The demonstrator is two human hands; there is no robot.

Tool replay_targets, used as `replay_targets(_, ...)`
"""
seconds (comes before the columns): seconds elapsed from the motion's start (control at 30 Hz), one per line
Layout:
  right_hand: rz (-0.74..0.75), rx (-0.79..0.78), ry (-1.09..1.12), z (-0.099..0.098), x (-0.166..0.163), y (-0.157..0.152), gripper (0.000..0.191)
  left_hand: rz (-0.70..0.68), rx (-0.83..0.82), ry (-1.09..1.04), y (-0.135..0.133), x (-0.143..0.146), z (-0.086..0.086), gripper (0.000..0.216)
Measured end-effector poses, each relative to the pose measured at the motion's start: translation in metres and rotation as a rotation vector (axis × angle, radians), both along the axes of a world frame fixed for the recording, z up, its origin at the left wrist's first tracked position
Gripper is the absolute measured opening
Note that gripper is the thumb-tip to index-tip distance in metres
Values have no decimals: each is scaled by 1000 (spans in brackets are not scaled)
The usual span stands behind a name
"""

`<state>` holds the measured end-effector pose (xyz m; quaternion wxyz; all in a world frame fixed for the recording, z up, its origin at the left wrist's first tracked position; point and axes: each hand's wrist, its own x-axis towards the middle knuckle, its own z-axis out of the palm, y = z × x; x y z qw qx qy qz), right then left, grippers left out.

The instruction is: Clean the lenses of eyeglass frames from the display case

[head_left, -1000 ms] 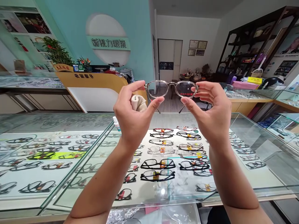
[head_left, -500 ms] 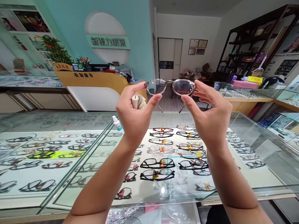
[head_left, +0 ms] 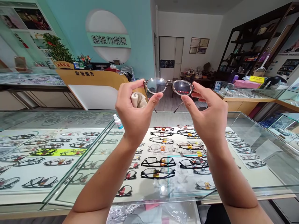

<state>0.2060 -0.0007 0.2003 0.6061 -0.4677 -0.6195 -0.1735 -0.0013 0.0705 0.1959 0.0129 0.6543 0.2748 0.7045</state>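
Note:
A pair of glasses (head_left: pixel 169 82) with a thin, see-through greyish frame is held up above the counter, lenses upright. Red lettering shows on the right-hand lens. My left hand (head_left: pixel 135 107) pinches the left end of the frame between thumb and forefinger. A folded beige cloth (head_left: pixel 138 100) is tucked in the same hand, under its curled fingers. The right end of the frame sits between the thumb and fingers of my right hand (head_left: pixel 207 109). Both temples are unfolded and point away, their tips showing below the lenses.
Below my arms stands a glass display case (head_left: pixel 154 194) with rows of glasses (head_left: pixel 158 161) inside. A small white and blue spray bottle (head_left: pixel 118 122) stands on its left part. Farther back are a cashier's desk (head_left: pixel 91 90), a second glass counter (head_left: pixel 247 96) and dark shelves (head_left: pixel 247 43).
The glasses have turned and tilted slightly, with the right-hand end lower and a little farther left. My right hand has shifted slightly left. Both hands keep their hold.

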Motion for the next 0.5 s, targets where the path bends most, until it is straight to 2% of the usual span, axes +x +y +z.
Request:
replay_targets(0.1, 11, -16, 1, 0, 0, 0, 48, 61, 47, -83, -2, 1, 2, 52)
replay_targets(0.3, 28, -45, 2, 0, -1, 0, 47, 57, 99, -62, 0, -1, 2, 59)
replay_targets(0.5, 25, -54, 4, 2, -3, -2, 47, 40, 102, -68, -2, -1, 4, 56)
